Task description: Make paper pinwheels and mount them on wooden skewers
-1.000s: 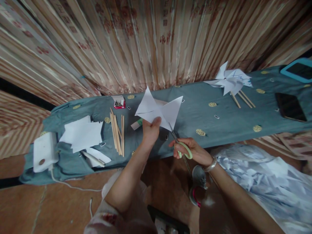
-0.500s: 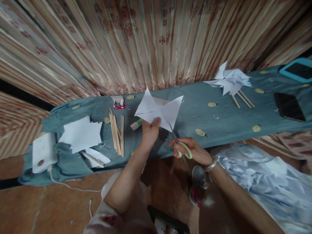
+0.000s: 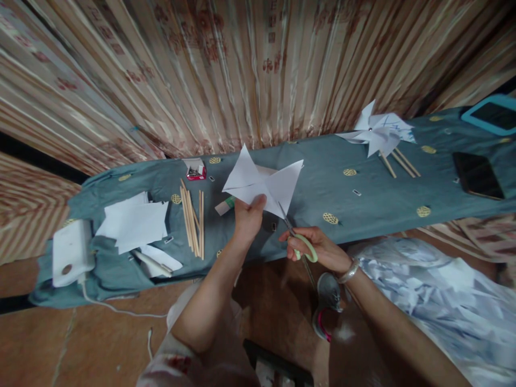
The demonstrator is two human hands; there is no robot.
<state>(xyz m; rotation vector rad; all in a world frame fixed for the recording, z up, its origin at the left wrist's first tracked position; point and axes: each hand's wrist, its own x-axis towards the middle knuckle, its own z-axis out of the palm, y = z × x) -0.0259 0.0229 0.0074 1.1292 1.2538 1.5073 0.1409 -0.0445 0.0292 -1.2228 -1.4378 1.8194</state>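
Observation:
My left hand (image 3: 249,214) pinches a white sheet of paper (image 3: 245,174) at its lower middle, thumb on top. The sheet has slits running in from its edges, and its pointed flaps spread apart. In my right hand (image 3: 312,248) is a pair of scissors (image 3: 306,246) with pale green handles, my fingers through the loops. Their blades reach the lower right part of the sheet. A green and white piece (image 3: 224,205) lies on the cloth beside my left hand, partly covered.
Wooden sticks (image 3: 192,223), a red box of pins (image 3: 196,170) and stacked white paper (image 3: 141,226) lie left on the blue-green cloth (image 3: 310,185). Paper pinwheels (image 3: 379,131) and a black phone (image 3: 478,176) lie right. A plastic bag of paper scraps (image 3: 439,285) stands below the table.

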